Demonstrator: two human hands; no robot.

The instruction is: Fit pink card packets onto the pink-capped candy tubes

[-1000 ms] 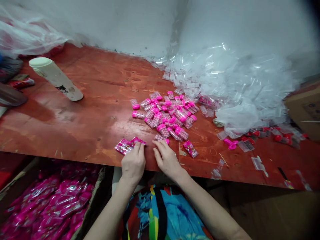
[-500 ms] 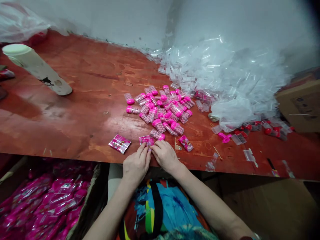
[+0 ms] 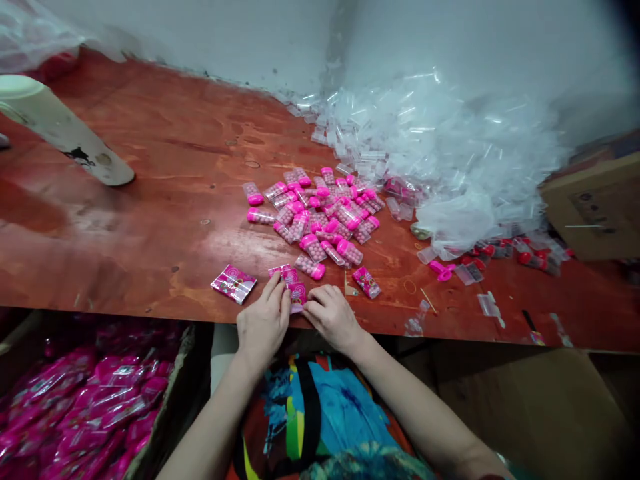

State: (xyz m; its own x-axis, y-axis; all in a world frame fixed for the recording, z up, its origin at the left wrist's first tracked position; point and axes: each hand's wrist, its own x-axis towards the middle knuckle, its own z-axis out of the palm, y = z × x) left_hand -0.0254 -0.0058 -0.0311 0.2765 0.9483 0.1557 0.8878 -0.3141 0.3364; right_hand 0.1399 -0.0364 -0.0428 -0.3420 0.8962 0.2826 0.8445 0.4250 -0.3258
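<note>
Near the table's front edge my left hand (image 3: 264, 320) has its fingers closed on a pink printed wrapper (image 3: 296, 293). My right hand (image 3: 333, 318) pinches the lower right end of that same wrapper. Another pink wrapper (image 3: 284, 272) lies just beyond my left fingertips, partly covered. A flat stack of pink wrappers (image 3: 233, 283) rests left of my hands, and a single pink packet (image 3: 367, 282) lies to the right. Beyond the hands is a pile of clear, pink-capped bottles filled with small pink balls (image 3: 320, 217).
A large heap of clear plastic bottles (image 3: 440, 140) fills the back right. Red-capped bottles (image 3: 537, 260) and a cardboard box (image 3: 595, 207) are at right. A pale tumbler (image 3: 65, 133) stands at left. Below, a box holds pink packets (image 3: 100, 407).
The hands have moved slightly apart, and more of the pink wrapper shows between them. The whole view has shifted a little, moving the table items left and up.
</note>
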